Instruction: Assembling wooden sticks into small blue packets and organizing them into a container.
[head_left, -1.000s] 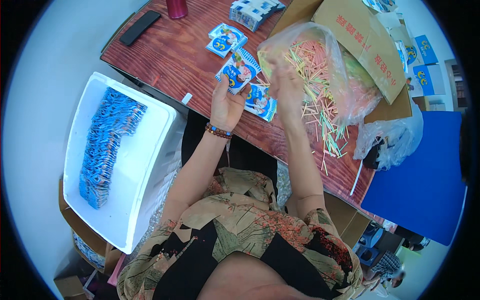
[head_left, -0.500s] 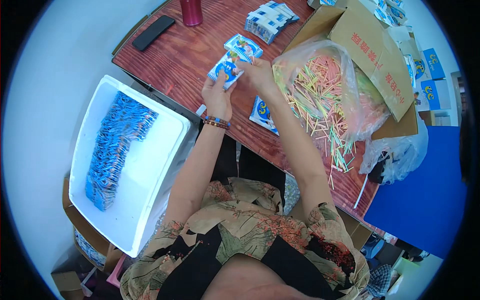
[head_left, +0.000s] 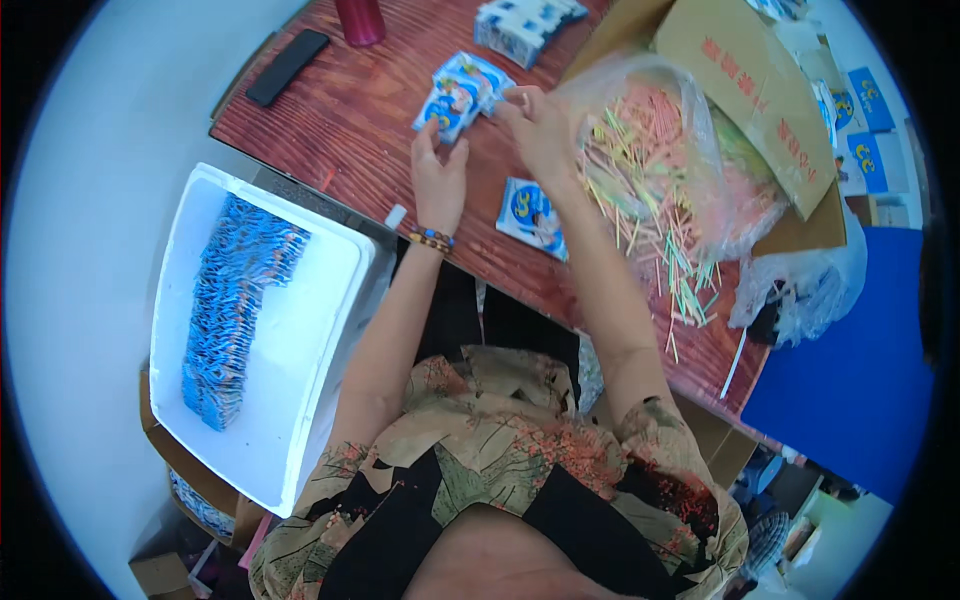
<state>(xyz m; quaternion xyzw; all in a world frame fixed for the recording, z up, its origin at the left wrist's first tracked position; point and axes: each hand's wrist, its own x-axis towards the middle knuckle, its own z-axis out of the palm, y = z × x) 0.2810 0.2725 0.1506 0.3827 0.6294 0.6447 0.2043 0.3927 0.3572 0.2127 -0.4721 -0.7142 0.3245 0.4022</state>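
Observation:
A blue-and-white printed packet (head_left: 446,106) lies partly over another packet (head_left: 484,76) on the red-brown wooden table. At its lower edge my left hand (head_left: 440,175) has its fingers and thumb apart, the fingertips touching or almost touching the packet. My right hand (head_left: 540,135) is just right of the two packets, its fingers bent and pressed together at the tips; what they pinch, if anything, is too small to make out. Below that hand lies a third packet (head_left: 528,215), partly behind my right forearm. Many thin pastel sticks (head_left: 640,165) fill a clear plastic bag to the right.
The bag leans out of a cardboard box (head_left: 745,75), with loose sticks (head_left: 690,290) spilled on the table (head_left: 350,130). A white foam box (head_left: 290,400) at left holds rows of blue packets (head_left: 225,310). Further back are a phone (head_left: 287,67), a red cup (head_left: 360,22) and stacked packets (head_left: 520,28).
My left fingers have loosened from the packet and slid to its lower edge. My right hand has drawn off the packet to the right. The whole view has shifted slightly.

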